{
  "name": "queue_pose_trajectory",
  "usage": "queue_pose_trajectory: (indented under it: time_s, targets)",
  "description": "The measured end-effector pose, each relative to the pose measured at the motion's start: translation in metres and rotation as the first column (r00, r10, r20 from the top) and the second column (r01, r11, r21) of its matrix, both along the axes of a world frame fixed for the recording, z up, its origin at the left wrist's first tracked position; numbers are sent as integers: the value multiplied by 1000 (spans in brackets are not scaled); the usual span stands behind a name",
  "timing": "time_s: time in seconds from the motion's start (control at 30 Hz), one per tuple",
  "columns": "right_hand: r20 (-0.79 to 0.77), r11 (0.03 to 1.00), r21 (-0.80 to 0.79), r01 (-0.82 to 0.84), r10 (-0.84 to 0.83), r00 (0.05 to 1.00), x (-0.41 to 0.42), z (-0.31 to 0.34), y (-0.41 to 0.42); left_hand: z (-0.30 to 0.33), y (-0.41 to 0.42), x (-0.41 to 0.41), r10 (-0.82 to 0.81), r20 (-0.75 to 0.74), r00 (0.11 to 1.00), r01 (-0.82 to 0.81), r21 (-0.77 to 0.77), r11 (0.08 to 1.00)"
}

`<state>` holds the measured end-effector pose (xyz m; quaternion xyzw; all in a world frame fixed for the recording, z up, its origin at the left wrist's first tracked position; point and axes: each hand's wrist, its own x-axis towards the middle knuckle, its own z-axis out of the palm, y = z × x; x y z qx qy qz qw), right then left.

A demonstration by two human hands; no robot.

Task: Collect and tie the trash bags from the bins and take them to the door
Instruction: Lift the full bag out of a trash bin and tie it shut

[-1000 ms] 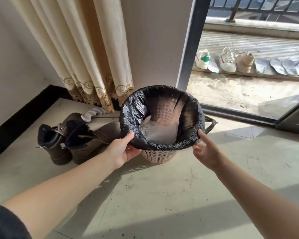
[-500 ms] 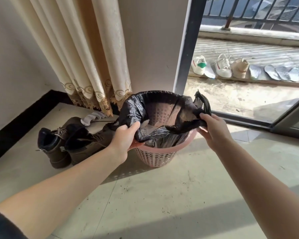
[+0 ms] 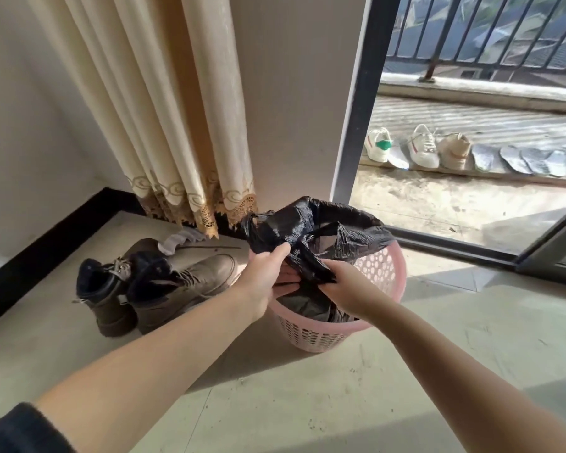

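Both hands (image 3: 265, 279) (image 3: 347, 289) now together, fingers pinching gathered trash bag (image 3: 321, 230) above bin (image 3: 383, 273)

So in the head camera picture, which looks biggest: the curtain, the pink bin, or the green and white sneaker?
1. Curtain, by far.
2. Bin.
3. Sneaker, though it sits farther from the camera, so it looks smaller than it is.

No legible text, label, brand name, number or sign is observed anywhere in the head view. The white low sneakers (image 3: 402, 148) lined up on the balcony show coloured patches and stripes only; any lettering on them is too small to be read. The brown lace-up leather boots (image 3: 151, 286) on the floor bear no readable marking.
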<state>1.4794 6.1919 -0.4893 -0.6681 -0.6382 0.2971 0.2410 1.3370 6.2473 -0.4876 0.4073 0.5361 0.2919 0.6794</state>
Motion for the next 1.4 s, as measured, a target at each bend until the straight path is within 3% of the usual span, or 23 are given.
queue_pose_trajectory:
  time_s: [0.13,0.23,0.3,0.37,0.43,0.53,0.6,0.67,0.73,0.8,0.83,0.87,0.93,0.97,1.03,1.1,1.17,1.23,1.33,1.4]
  targets:
    - [5,980,-179,-82,84,996,6,4,-7,-19,30,-7,131,29,991,-126,-144,981]
    - [-3,960,-253,-119,123,992,14,6,-15,-23,36,-1,123,63,990,-115,-109,987]
    - [8,961,-275,-27,31,1000,25,6,-16,-21,32,7,121,-34,992,-121,6,993]
    - [-15,969,-200,146,-152,988,36,1,-14,-14,22,14,19,-220,975,33,231,972]
    - [-82,961,-76,264,-270,959,40,-3,-11,-7,8,16,-135,-418,899,323,421,848]
    - [-230,987,-68,149,-160,960,32,-2,-10,2,-15,18,-193,-585,788,546,518,659]
    - [-289,987,-151,-62,16,957,20,0,-10,6,-23,19,-215,-590,778,571,521,635]
    - [-284,968,-160,-192,141,948,10,-3,-9,13,-24,16,-247,-576,779,566,477,673]
    - [-317,984,-122,-130,85,945,6,-6,-9,18,-23,11,-370,-545,752,618,390,682]
    - [-345,996,-85,-11,-19,938,7,-9,-7,20,-23,8,-551,-482,681,718,292,631]
    - [-360,997,-70,42,-65,931,9,-11,-6,19,-23,7,-602,-390,696,711,266,651]
    - [-367,994,-61,87,-103,924,9,-13,-5,18,-23,6,-590,-249,768,639,243,730]
    - [-312,984,-22,179,-177,933,8,-13,-2,13,-19,5,-331,11,943,328,122,937]
    - [-277,973,6,230,-219,935,7,-13,-1,8,-16,3,-152,54,987,151,22,988]
    - [-325,950,-5,313,-297,898,11,-12,1,-4,-9,-5,88,0,996,-87,-119,989]
    - [-501,966,-125,226,-258,826,16,-15,0,-11,-2,-14,199,16,980,-192,-189,963]
    - [-588,980,-199,-16,-107,802,16,-17,-6,-12,9,-19,244,106,964,-217,-212,953]
    - [-528,963,-228,-144,2,849,14,-19,-11,-15,19,-17,207,112,972,-192,-131,973]
    - [-497,974,-222,-40,-78,864,18,-20,-10,-22,23,-10,39,-130,991,-21,137,990]
    - [-484,981,-192,15,-108,869,21,-20,-10,-16,11,-3,-99,-322,942,203,307,930]
